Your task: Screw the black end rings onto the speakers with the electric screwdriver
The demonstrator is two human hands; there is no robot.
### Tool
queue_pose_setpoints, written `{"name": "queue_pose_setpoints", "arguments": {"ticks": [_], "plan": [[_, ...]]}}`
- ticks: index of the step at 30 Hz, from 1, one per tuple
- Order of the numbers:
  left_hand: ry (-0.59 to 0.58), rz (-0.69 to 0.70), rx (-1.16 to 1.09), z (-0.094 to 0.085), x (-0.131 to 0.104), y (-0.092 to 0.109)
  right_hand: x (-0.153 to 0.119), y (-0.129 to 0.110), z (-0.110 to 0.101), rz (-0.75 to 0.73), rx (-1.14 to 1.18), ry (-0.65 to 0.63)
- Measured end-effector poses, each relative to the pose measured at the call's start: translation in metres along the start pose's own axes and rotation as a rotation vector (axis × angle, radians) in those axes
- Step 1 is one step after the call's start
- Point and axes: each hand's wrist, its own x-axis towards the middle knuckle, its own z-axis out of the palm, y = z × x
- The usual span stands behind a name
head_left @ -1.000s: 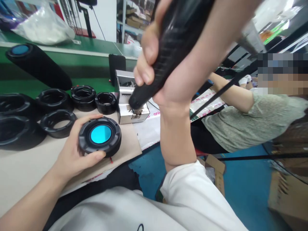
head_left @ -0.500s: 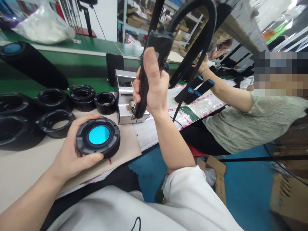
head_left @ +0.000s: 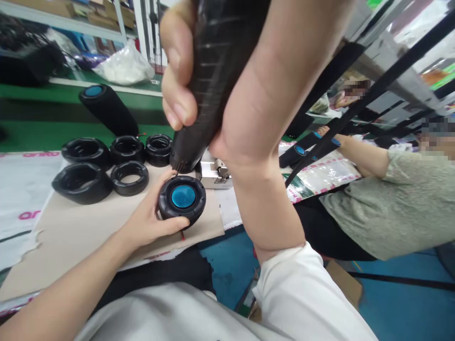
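Observation:
My left hand (head_left: 151, 220) is wrapped round a black cylindrical speaker (head_left: 201, 196), seen end-on with its shiny blue centre facing up. Thumb in front and fingers behind, the hand steadies it over brown cardboard. Above it, my right hand (head_left: 245, 113) grips a black electric screwdriver (head_left: 222, 66) by its ribbed body. The screwdriver points down, its nose close to the speaker's far rim; whether the bit touches a screw I cannot tell. Just behind the speaker stands a silver metal box (head_left: 213, 182), partly hidden by my right hand and the tool.
Several black rings (head_left: 130, 178) sit on the cardboard (head_left: 88, 222) at the left. A black speaker (head_left: 110, 111) with a blue end leans behind them. A plastic bag (head_left: 124, 66) lies on the green bench. Rightward, a co-worker's arm (head_left: 366, 154) reaches toward blue-ended speakers (head_left: 300, 150).
My right hand has brought the screwdriver from upright beside the metal box to over the speaker's far rim. My view has turned left. The left hand keeps its hold on the speaker.

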Motion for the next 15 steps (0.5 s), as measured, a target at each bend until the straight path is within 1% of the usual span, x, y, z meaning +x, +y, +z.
{"name": "queue_pose_setpoints", "arguments": {"ticks": [3, 7, 9, 13, 14, 15], "plan": [[-0.012, 0.006, 0.000, 0.000, 0.000, -0.001, 0.008, 0.010, 0.003, -0.039, 0.002, -0.090], [-0.022, 0.043, -0.025, 0.001, 0.000, -0.005, 0.019, 0.017, 0.006, -0.097, 0.023, -0.207], [-0.025, 0.055, -0.043, 0.002, 0.001, -0.005, 0.026, 0.020, 0.005, -0.157, 0.068, -0.329], [-0.039, 0.066, -0.078, 0.003, 0.002, -0.003, 0.034, 0.027, -0.002, -0.321, 0.247, -0.653], [-0.045, 0.067, -0.088, 0.003, 0.003, -0.002, 0.034, 0.030, -0.003, -0.342, 0.281, -0.704], [-0.048, 0.068, -0.095, 0.003, 0.003, -0.001, 0.033, 0.032, -0.003, -0.353, 0.303, -0.720]]}}
